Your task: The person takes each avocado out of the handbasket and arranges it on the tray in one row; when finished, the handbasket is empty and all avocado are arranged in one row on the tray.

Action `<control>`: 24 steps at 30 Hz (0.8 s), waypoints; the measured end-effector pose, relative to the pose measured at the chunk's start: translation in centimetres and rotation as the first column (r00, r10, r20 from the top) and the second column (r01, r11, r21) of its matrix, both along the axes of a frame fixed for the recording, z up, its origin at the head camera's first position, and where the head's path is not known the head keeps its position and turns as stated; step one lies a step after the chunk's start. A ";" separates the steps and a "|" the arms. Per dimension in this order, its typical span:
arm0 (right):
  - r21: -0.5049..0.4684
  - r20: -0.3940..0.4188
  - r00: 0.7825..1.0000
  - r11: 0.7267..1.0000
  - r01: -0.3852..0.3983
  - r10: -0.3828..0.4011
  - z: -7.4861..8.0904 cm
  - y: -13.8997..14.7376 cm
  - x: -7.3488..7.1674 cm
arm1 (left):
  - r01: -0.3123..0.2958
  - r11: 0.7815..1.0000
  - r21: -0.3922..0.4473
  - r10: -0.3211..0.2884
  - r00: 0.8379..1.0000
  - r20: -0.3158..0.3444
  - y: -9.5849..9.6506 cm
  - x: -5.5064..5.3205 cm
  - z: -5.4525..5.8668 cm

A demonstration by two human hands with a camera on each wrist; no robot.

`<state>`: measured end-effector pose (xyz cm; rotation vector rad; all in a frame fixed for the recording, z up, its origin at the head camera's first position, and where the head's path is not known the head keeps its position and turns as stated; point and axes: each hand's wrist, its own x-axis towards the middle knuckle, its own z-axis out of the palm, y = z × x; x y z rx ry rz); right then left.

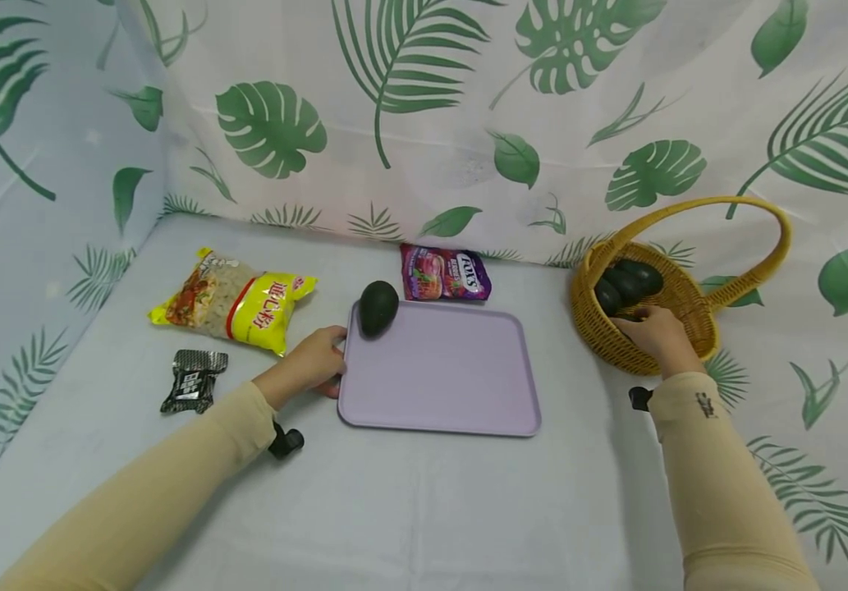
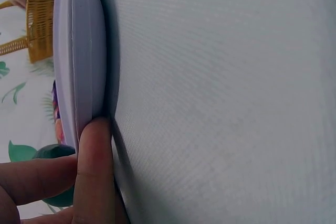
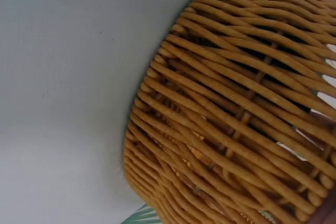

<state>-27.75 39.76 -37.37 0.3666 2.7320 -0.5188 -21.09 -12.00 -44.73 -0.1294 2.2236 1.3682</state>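
A pale purple tray [image 1: 442, 369] lies on the white cloth, a dark green avocado [image 1: 378, 309] on its far left corner. My left hand [image 1: 314, 361] holds the tray's left edge; in the left wrist view its fingers [image 2: 95, 166] press at the rim. On the right, my right hand [image 1: 658, 332] reaches over the near rim into a woven basket [image 1: 616, 349] with a tall handle. Several dark avocados [image 1: 629, 283] lie inside, and the fingertips are down among them. Whether they grip one I cannot tell; the basket wall [image 3: 236, 108] hides them in the right wrist view.
A yellow bag of food [image 1: 235, 302] lies left of the tray, with a small black packet [image 1: 193, 381] nearer me. Behind the tray sits a purple Fox's pouch [image 1: 446, 273]. A leaf-print curtain [image 1: 424, 123] rises at the back.
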 end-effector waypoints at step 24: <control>-0.056 -0.113 0.989 0.995 0.086 -0.092 -0.3 0.4 0.7 | 0.001 1.000 -0.008 -0.001 1.000 0.007 0.0 0.0 0.1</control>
